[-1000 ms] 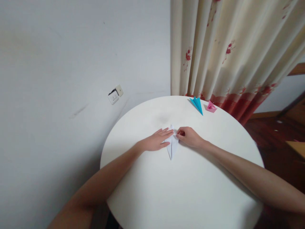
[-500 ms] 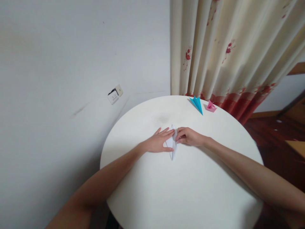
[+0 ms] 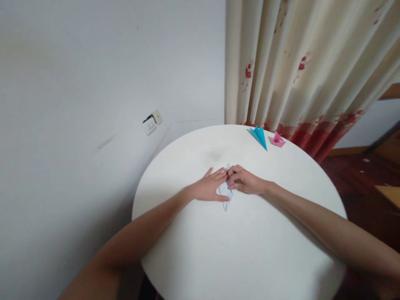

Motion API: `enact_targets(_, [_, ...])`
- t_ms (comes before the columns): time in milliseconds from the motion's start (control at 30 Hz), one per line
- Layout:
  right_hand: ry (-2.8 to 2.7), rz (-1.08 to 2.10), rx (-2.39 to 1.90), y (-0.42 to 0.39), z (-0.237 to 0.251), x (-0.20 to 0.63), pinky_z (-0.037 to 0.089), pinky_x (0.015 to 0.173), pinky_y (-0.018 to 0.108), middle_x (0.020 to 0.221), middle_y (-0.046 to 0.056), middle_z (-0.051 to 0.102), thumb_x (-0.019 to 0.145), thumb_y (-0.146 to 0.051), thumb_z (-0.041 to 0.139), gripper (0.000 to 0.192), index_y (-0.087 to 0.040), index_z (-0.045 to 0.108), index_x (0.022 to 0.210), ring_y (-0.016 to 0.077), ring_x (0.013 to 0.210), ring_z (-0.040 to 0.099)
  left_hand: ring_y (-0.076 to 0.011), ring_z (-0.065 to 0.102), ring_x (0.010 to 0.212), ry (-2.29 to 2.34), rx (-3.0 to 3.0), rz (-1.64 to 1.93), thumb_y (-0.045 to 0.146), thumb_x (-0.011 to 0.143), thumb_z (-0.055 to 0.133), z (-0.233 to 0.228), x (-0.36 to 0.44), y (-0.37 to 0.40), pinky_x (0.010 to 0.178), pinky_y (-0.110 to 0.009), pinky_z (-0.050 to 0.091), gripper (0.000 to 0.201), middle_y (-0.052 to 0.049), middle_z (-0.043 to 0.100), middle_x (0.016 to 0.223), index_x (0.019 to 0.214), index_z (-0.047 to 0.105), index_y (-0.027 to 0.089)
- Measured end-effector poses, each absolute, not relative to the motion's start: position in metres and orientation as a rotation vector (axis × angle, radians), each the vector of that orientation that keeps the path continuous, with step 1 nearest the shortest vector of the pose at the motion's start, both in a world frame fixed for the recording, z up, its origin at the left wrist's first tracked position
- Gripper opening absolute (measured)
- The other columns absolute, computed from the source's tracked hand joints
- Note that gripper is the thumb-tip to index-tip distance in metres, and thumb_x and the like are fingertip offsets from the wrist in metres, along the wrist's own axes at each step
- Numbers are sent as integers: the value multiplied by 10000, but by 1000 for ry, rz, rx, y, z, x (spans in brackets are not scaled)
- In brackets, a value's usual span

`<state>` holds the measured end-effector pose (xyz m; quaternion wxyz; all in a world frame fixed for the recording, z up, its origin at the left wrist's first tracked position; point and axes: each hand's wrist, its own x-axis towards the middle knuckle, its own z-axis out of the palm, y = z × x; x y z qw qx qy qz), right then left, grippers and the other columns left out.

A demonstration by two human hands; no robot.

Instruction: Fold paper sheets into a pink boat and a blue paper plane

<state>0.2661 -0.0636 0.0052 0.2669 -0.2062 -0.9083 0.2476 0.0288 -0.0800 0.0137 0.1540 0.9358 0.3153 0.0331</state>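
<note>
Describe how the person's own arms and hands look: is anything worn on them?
Both arms are bare as far as the picture shows: no sleeves, watch, bracelet or gloves. The left hand and the right hand are bare too. No rings show, though the fingers are small in the picture.

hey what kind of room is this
Probably a room in a home: a round white table by a plain wall with a wall socket, and a floral curtain above wooden flooring.

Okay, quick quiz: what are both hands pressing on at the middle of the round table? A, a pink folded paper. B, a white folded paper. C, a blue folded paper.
B: the left hand and right hand both rest on the white folded paper; the blue one and pink one lie untouched by the curtain.
</note>
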Motion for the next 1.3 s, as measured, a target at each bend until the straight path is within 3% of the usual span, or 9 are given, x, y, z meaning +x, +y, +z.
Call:
enact_targets(233, [-2453,734,-527,-66,9,266,419,973,399,1026,102,608,927,-358,645,200,-188,704,840,232,1044,533,-345,99,1533,887,2674,79,676,855,601,14,27,-80,1212,-587,5,954,-108,160,1659,1592,135,290])
enact_targets(400, [-2478,854,-471,-65,14,271,393,1037,394,1091,85,606,851,-336,750,124,-212,754,857,226,1113,530,-328,34,1540,885,2663,27,674,904,522,13,25,-79,1205,-591,-39,905,-116,123,1664,1596,112,260])
enact_targets(567, [-2447,881,-470,-66,9,269,406,1023,388,1081,85,607,845,-316,756,110,-209,762,822,222,1104,529,-323,31,1541,883,2661,26,664,901,541,12,25,-78,1207,-586,-36,884,-120,124,1664,1588,156,263])
enact_targets(1300, [-2397,857,-446,-70,9,261,399,969,397,967,84,632,953,-503,571,355,-195,649,796,221,1005,539,-326,38,1541,883,2660,-15,687,895,519,18,27,-80,1211,-596,-12,905,-92,110,1671,1593,114,277])
